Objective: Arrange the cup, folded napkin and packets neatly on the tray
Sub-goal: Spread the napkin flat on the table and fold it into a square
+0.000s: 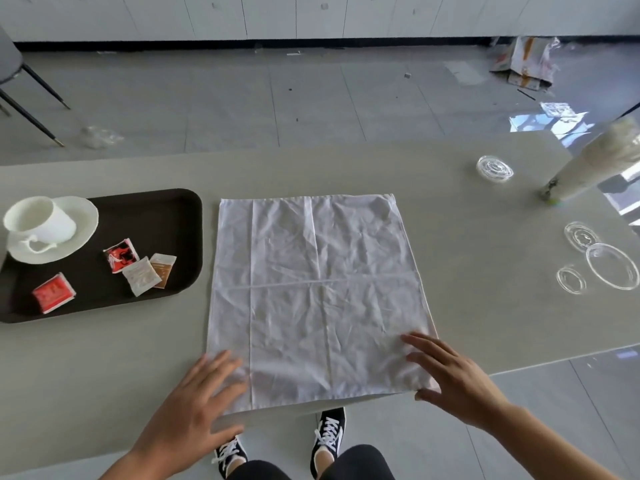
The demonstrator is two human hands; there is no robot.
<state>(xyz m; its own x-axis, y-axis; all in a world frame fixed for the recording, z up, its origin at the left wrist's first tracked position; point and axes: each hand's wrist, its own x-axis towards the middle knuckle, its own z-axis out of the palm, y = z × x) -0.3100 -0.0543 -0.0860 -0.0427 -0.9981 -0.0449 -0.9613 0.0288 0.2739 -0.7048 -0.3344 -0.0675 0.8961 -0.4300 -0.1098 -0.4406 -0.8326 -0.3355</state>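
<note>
- Head view, single frame. White napkin (318, 292) lies unfolded and flat on the grey table (467, 209), creased in a grid of old fold lines; its near edge hangs slightly past the table edge.
- Left hand (194, 410): palm down on the napkin's near-left corner. Fingers (221, 367) spread apart and extended, resting flat on the cloth, clamped on nothing. The cloth runs away from these fingertips, forward and to the right.
- Right hand (457, 382): palm down over the near-right corner. Fingers spread, tips on the cloth; thumb sits at the napkin's near edge, pointing left. No pinch visible; whether the thumb is under the hem, cannot tell.
- Napkin body lies between the two hands and beyond both sets of fingertips.
- Dark tray (166, 216) sits well to the left of the left fingers and further out, apart from the napkin's left edge.
- On the tray: white cup (38, 220) on a saucer (79, 220) at the far-left end; four packets near the middle, one red packet (53, 292) alone, a red-and-black packet (121, 254), a white packet (140, 280) and a brown packet (162, 270) overlapping in a loose cluster. All well apart from either hand.
- Beyond the right fingers, far right: clear plastic lids (611, 266) and a sleeve of stacked cups (588, 161) lying tilted.
</note>
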